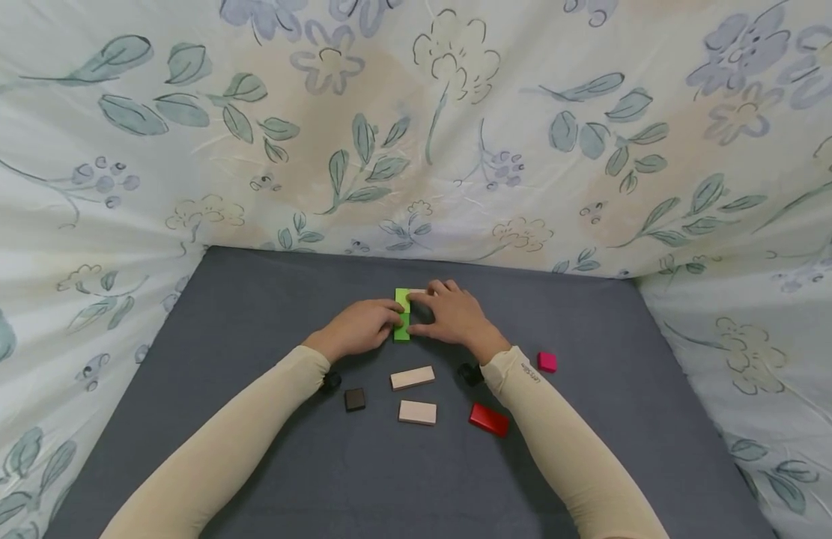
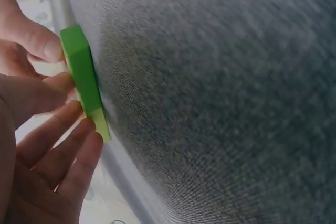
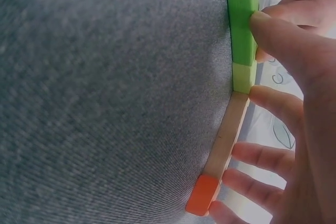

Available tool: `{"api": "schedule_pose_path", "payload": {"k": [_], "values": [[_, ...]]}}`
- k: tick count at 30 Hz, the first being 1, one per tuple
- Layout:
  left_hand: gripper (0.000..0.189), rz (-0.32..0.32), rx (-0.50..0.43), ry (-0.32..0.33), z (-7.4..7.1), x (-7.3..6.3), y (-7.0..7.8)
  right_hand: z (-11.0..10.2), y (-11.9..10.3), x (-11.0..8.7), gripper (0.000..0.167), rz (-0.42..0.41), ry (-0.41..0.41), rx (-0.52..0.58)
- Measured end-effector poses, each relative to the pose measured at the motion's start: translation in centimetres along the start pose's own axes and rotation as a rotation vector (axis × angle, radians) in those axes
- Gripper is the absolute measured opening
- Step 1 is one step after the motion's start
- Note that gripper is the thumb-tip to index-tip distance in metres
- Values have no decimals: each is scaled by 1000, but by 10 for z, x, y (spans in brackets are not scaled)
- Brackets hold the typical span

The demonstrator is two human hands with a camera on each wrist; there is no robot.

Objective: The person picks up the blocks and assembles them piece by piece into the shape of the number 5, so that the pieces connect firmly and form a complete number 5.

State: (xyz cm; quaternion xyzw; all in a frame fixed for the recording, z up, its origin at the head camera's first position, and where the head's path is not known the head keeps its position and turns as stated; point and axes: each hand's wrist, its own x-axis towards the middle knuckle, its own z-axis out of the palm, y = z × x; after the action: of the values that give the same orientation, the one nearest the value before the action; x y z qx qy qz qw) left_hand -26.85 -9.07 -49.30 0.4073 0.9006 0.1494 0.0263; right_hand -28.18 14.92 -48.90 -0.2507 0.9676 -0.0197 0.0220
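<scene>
Near the far middle of the dark cloth, a green block [image 1: 402, 332] and a light green block [image 1: 403, 301] lie end to end. A plain wooden block [image 3: 227, 135] meets the light green one at its far end, with an orange block [image 3: 203, 195] after it. My left hand [image 1: 363, 326] rests its fingertips along the left side of the green pair. My right hand [image 1: 456, 318] touches the green block with its thumb. Its index finger reaches the light green block, and the other spread fingers lie along the wooden and orange blocks.
Closer to me lie two pale wooden blocks [image 1: 418, 412], a dark brown block [image 1: 355, 400] and a red block [image 1: 489, 420]. A pink cube [image 1: 547, 362] sits right of my right wrist. A floral curtain [image 1: 416, 135] borders the cloth [image 1: 267, 299].
</scene>
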Motion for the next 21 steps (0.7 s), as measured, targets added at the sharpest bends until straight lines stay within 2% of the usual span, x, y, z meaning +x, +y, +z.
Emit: {"api": "schedule_pose_path", "payload": {"k": [6, 12, 17, 21], "values": [[21, -3, 5, 1, -2, 2, 0, -4, 1, -1, 76, -13, -9, 34], [22, -10, -7, 8, 2, 2, 1, -6, 2, -3, 68, -31, 28, 56], [22, -16, -13, 18, 3, 1, 2, -1, 8, -2, 62, -33, 82, 96], [23, -11, -11, 20, 0, 2, 3, 1, 18, -1, 59, -23, 169, 163]]}}
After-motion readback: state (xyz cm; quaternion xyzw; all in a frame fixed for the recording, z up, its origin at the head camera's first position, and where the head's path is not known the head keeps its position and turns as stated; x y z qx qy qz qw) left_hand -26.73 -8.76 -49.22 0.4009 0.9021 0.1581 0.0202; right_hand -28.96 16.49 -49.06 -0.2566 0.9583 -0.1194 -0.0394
